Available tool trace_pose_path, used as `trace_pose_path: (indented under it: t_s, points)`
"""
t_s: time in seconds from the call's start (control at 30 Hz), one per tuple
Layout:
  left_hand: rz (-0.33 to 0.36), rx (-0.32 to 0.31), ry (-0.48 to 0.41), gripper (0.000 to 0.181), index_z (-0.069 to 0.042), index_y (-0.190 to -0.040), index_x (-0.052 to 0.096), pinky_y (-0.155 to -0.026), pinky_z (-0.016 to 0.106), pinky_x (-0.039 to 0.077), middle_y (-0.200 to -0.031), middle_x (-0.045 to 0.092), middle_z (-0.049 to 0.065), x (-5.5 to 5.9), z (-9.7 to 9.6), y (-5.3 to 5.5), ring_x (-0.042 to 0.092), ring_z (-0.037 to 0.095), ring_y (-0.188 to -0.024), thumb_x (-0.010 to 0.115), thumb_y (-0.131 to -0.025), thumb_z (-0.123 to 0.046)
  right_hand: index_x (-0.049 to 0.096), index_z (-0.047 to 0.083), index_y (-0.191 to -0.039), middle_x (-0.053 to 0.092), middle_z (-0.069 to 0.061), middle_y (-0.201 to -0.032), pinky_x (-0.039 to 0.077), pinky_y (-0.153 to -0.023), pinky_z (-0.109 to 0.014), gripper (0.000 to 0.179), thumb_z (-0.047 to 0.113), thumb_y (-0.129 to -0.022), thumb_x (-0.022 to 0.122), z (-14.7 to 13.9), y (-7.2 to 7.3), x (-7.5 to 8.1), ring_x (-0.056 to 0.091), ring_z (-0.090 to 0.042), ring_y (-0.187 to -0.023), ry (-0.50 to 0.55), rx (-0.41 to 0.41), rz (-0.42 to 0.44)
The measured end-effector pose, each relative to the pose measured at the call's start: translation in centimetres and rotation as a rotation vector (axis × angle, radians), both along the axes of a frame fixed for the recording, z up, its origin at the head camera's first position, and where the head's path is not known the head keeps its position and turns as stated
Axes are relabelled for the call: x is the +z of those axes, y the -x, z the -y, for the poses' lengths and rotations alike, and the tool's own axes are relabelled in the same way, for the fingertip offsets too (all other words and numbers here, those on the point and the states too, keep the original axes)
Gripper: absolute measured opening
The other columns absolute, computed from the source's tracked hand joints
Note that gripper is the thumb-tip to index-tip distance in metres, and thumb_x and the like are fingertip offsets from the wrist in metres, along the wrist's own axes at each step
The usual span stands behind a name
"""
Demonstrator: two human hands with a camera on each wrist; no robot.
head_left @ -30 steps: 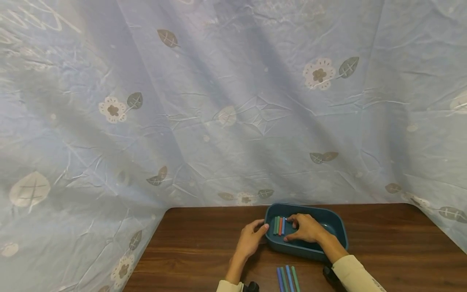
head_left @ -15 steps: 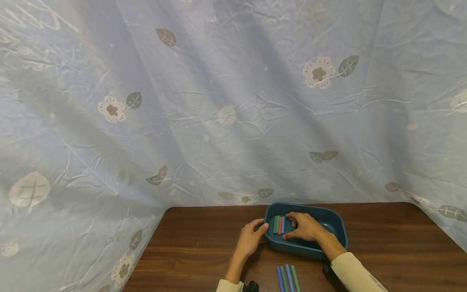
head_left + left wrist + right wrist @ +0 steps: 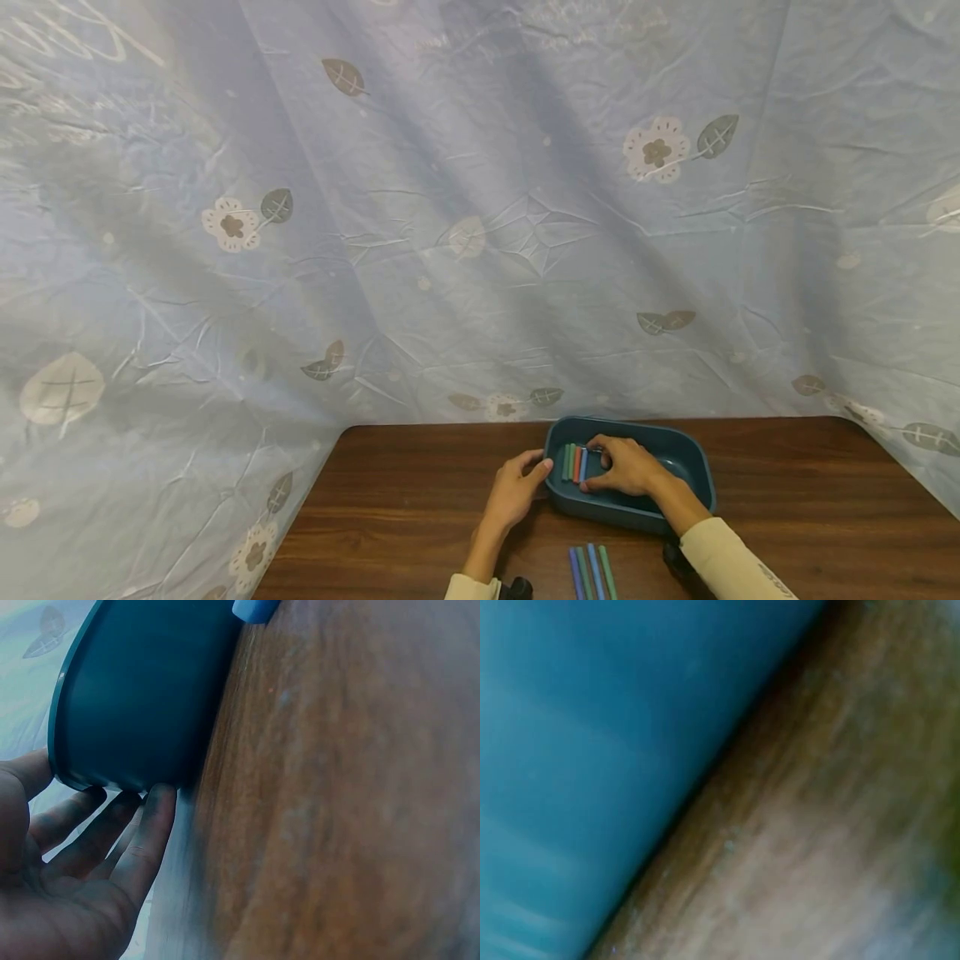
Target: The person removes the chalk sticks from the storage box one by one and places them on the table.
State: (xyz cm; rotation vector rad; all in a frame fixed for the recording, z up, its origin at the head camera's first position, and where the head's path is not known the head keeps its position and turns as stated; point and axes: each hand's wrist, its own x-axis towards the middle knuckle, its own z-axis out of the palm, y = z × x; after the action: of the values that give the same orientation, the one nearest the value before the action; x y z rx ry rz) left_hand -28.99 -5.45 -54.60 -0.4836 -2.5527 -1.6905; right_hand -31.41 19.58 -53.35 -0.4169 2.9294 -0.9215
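A dark teal plastic tub (image 3: 626, 518) stands on the table, its end wall (image 3: 142, 697) large in the left wrist view. My left hand (image 3: 512, 490) holds its left end, thumb at the rim and fingertips against the outer wall. Inside lie several chalk sticks side by side: green ones (image 3: 567, 463), a red one (image 3: 577, 465) and a blue one (image 3: 583, 465) at the right of the row. My right hand (image 3: 632, 468) reaches over the front wall, thumb and forefinger at the two ends of the blue chalk. The right wrist view is blurred and hides that hand.
In front of the tub, several more chalk sticks (image 3: 592, 573), blue and green, lie in a row on the brown wooden table (image 3: 405, 500). A blue chalk's end (image 3: 256, 609) shows in the left wrist view. Behind hangs a pale floral cloth (image 3: 480, 250).
My right thumb and forefinger have shifted slightly leftward, closer to the blue chalk's ends. My left hand and the tub keep their place.
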Motion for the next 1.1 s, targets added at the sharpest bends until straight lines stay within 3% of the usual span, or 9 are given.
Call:
trace_pose_path:
  t_s: [0.4,0.57,0.73,0.97,1.1]
  points:
    - [0.014,0.001,-0.018,0.04,-0.005,-0.134,0.073,-0.107,0.051,0.055,-0.131,0.076,0.015,0.2,-0.1,0.0,0.07,0.03,-0.125,0.067,-0.107,-0.034,0.065,0.005,-0.134,0.062,-0.003,-0.095,0.046,-0.07,-0.034,0.078,0.042,-0.074,0.099,-0.4,0.0,0.2,0.054,-0.016,-0.081,0.058,0.005,-0.032]
    - [0.05,-0.028,-0.085,0.041,0.0,-0.135,0.071,-0.095,0.043,0.062,-0.128,0.077,0.018,0.1,0.0,-0.1,0.076,0.025,-0.108,0.068,-0.106,-0.029,0.065,0.006,-0.134,0.065,-0.005,-0.098,0.048,-0.072,-0.032,0.078,0.044,-0.075,0.098,-0.6,-0.2,0.6,0.056,-0.015,-0.082,0.075,0.018,-0.057]
    - [0.095,-0.059,-0.156,0.044,0.004,-0.137,0.068,-0.086,0.046,0.065,-0.124,0.076,0.022,-0.1,-0.1,-0.2,0.08,0.027,-0.094,0.068,-0.107,-0.028,0.063,0.005,-0.137,0.067,-0.008,-0.102,0.05,-0.07,-0.028,0.078,0.045,-0.078,0.096,-0.8,-0.6,1.4,0.059,-0.013,-0.079,0.109,0.063,-0.082]
    - [0.034,-0.014,-0.039,0.04,-0.003,-0.134,0.072,-0.104,0.045,0.056,-0.129,0.077,0.014,0.0,-0.1,-0.1,0.071,0.025,-0.12,0.067,-0.107,-0.031,0.061,0.006,-0.14,0.065,-0.009,-0.107,0.053,-0.072,-0.027,0.079,0.048,-0.082,0.092,-1.0,-1.4,3.1,0.06,-0.011,-0.084,0.12,0.123,-0.112]
    - [0.038,-0.022,-0.053,0.04,-0.002,-0.135,0.072,-0.101,0.044,0.059,-0.129,0.077,0.015,0.0,0.0,0.0,0.074,0.024,-0.114,0.067,-0.107,-0.03,0.06,0.008,-0.141,0.065,-0.01,-0.11,0.052,-0.071,-0.026,0.078,0.049,-0.083,0.092,-0.9,-2.0,4.0,0.06,-0.011,-0.083,0.121,0.134,-0.12]
